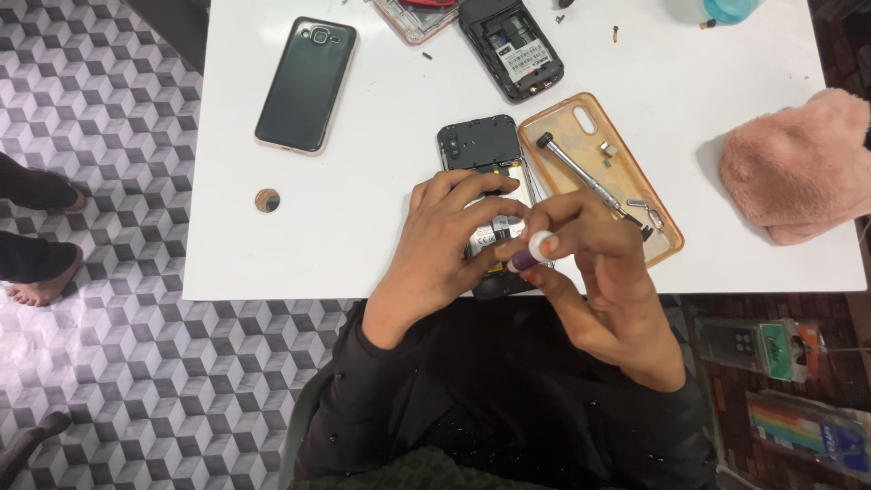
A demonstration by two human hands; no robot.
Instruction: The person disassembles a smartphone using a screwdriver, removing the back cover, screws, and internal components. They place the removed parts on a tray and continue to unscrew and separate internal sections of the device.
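The opened phone lay back-up at the tabletop's 6 o'clock edge, black frame and innards bared. The left hand pressed down on it; the right hand pinched a purple-and-white screwdriver. An orange case touched it at 3 o'clock; open room lay toward 9.

Both my hands meet close in front of me.
My left hand lies palm down, fingers spread and curled; my right hand pinches thumb and fingertips together, wrist bent, black sleeves at both forearms.
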